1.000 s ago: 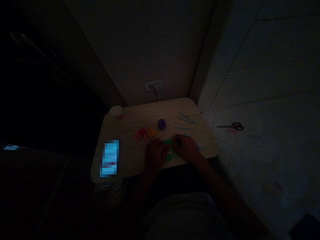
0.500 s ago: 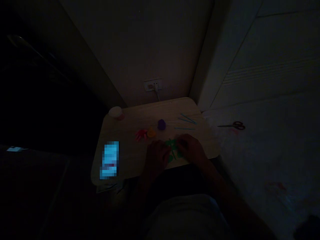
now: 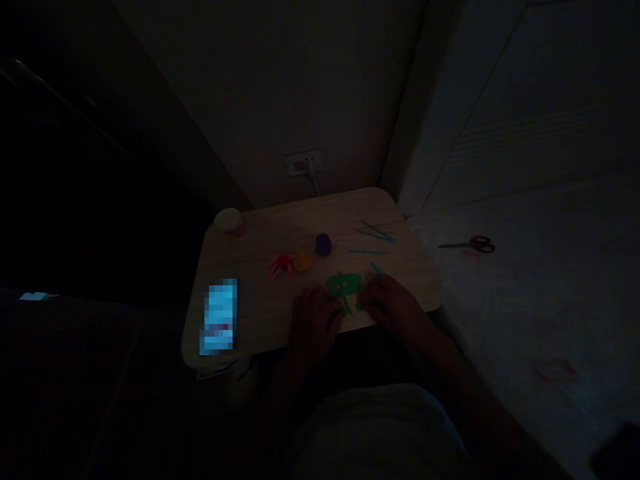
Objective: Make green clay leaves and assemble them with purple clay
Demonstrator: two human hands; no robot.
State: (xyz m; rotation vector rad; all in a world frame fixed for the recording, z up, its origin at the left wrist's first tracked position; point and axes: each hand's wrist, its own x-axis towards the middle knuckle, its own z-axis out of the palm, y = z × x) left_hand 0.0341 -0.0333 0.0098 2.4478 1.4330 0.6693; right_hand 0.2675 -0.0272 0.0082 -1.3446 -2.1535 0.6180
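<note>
In dim light, a flat green leaf-like or wing-like shape (image 3: 345, 285) with a dark green stem down its middle lies near the table's front edge. My left hand (image 3: 315, 323) rests at its lower left, fingers curled down by the stem; what is under the fingertips is hidden. On the other side my right hand (image 3: 395, 305) has its fingers closed at a small green piece (image 3: 363, 306) on the tabletop. A blue stick-like piece (image 3: 377, 268) shows just above the right hand's fingers; I cannot tell whether it is held.
Behind the hands lie a purple lump (image 3: 323, 245), an orange piece (image 3: 302, 261), a red-pink piece (image 3: 283, 265) and thin blue sticks (image 3: 375, 232). A tub (image 3: 230, 222) and a lit phone (image 3: 219, 317) occupy the table's left. Scissors (image 3: 470, 245) lie right of the table.
My right hand has shifted right and slightly back from the green shape, uncovering its upper right part. A blue piece now shows above the fingers. The camera view has moved slightly.
</note>
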